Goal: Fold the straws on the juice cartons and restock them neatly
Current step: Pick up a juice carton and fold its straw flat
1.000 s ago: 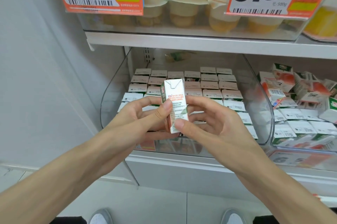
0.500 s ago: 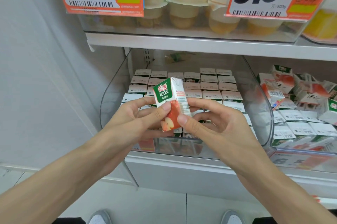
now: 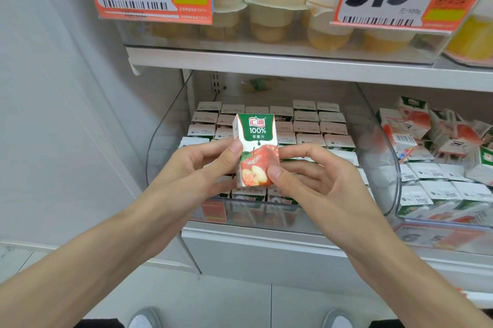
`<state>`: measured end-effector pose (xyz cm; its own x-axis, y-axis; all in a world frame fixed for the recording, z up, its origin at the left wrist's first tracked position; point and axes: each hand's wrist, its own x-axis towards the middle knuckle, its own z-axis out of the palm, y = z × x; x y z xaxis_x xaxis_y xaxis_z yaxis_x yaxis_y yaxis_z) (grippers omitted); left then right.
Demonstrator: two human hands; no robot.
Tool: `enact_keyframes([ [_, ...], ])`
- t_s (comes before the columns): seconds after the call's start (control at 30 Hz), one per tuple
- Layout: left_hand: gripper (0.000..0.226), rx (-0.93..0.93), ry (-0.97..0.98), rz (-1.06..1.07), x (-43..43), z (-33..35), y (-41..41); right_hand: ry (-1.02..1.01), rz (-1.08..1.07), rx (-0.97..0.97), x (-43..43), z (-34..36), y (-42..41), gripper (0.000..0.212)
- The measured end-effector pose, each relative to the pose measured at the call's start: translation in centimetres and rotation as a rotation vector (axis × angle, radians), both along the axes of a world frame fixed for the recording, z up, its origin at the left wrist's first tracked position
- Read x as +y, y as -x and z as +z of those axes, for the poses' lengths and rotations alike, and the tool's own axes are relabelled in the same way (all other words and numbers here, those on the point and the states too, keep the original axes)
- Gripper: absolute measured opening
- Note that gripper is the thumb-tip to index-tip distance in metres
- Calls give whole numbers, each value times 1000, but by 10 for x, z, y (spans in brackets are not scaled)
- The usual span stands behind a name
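Partway through restocking: juice carton (image 3: pixel 256 151) pinched upright between thumbs and curled fingers of left hand (image 3: pixel 186 175) and right hand (image 3: pixel 320 186), straw hidden, in front of neat rows (image 3: pixel 306 124) in clear bin (image 3: pixel 160 146); jumbled cartons (image 3: pixel 426 141) alongside apparently not yet sorted.

White shelf (image 3: pixel 266 249) with a clear bin (image 3: pixel 163 141) of rowed juice cartons (image 3: pixel 306 117) beside another of jumbled cartons (image 3: pixel 440 138).

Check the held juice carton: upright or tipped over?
Upright, leaning slightly: the carton has its green logo end on top, apple picture below. The left hand and right hand pinch it, thumbs on its front.
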<state>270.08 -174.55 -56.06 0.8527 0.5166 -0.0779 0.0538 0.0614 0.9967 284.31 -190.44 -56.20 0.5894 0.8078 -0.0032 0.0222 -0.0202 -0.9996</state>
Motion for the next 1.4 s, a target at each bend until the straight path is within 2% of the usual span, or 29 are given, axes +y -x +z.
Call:
enact_keyframes([
  [0.1,39,-1,-3,-19,-1,0,0,26,27,-8,1,-2,1,22],
  [0.17,38,1,7,-30,-2,0,0,25,28,-21,2,-3,2,19],
  [0.27,38,-10,60,-34,-3,2,0,14,16,-64,2,-4,2,27],
  [0.37,37,-28,63,-93,-4,3,1,66,5,-159,2,-5,3,53],
  [0.43,38,-31,41,-107,-5,1,1,87,-25,-190,2,-6,4,61],
  [0.47,41,-27,19,-98,-5,0,1,77,-34,-191,2,-6,4,59],
  [0.57,52,-20,-41,-47,-3,-1,1,-3,-10,-169,2,-4,2,34],
  [0.6,54,-15,-51,-49,-2,0,1,-22,8,-163,2,-2,2,33],
  [0.77,43,4,-50,-185,-6,3,0,-15,8,-121,1,-4,-1,55],
  [0.83,40,2,-28,-167,-6,5,-1,-5,-9,-112,2,-6,-1,59],
  [1.13,40,7,42,-119,-7,6,-1,-48,17,-139,1,-6,1,50],
  [1.27,47,5,48,58,-7,4,-2,-27,-20,-254,2,-7,3,46],
  [1.4,49,12,53,110,-9,2,-2,-39,51,-254,2,-5,4,50],
])
